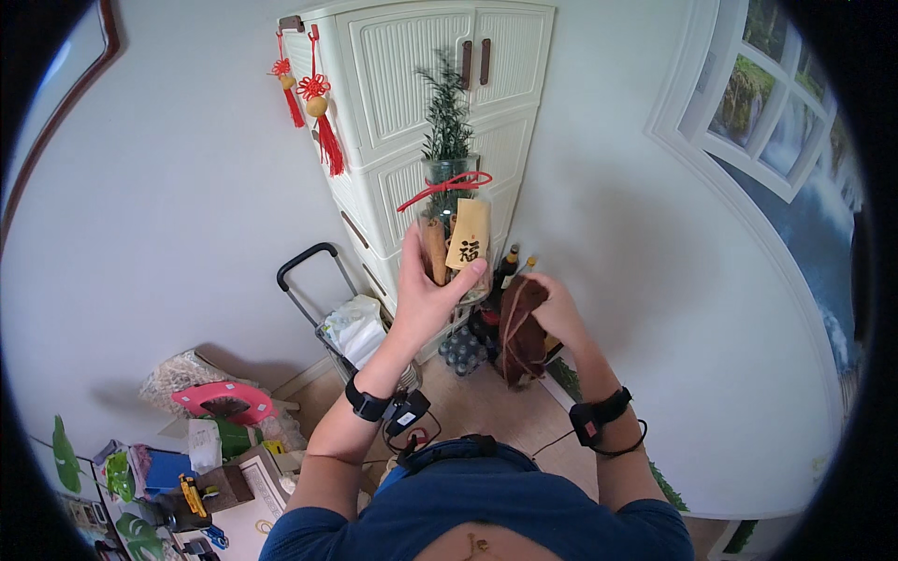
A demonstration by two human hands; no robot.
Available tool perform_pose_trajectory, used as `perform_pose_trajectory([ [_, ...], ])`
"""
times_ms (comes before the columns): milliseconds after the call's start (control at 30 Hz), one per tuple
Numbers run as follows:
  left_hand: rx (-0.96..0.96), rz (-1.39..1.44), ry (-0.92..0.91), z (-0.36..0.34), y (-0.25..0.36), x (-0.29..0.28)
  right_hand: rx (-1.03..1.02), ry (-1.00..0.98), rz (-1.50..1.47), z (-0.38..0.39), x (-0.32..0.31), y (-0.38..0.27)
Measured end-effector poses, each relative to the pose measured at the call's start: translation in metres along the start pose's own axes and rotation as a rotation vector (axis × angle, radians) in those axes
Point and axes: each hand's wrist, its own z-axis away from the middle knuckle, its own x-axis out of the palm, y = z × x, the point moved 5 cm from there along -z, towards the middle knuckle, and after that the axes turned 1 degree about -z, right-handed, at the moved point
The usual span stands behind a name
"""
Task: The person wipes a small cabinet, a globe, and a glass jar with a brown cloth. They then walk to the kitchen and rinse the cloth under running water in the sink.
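My left hand [430,290] grips a glass jar [434,194] from below, raised in front of the white cabinet. Dark green needle-leaved sprigs [446,117] stand out of its top, tan sticks [434,245] lie inside, a red cord bow [452,183] circles its upper part, and a cream tag [469,227] with dark lettering is on its front. My right hand [554,304], lower and to the right of the jar, is closed on a crumpled brown cloth [521,332] that hangs down with a stringy edge.
A white cabinet [398,70] with red tassel ornaments [318,106] stands ahead. At its foot are a trolley [351,332] with a white bag, dark bottles [507,262] and wrapped goods. A cluttered table [248,505] is lower left; a wall picture [767,122] is right.
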Motion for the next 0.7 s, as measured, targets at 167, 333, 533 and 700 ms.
perform_pose_trajectory([
  [167,0.045,0.004,0.06,0.01,-0.006,0.013,-0.067,0.16,-1.095,0.015,-0.034,-0.037],
  [333,0.015,-0.041,0.114,0.018,-0.017,0.032,-0.476,-0.063,-1.085,0.049,-0.021,-0.1],
  [533,0.141,-0.041,0.068,0.042,-0.007,0.064,-0.616,-0.013,-1.006,0.039,-0.019,-0.098],
  [700,0.224,-0.175,0.053,0.058,0.004,0.081,-0.672,0.195,-0.639,0.047,-0.035,-0.094],
])
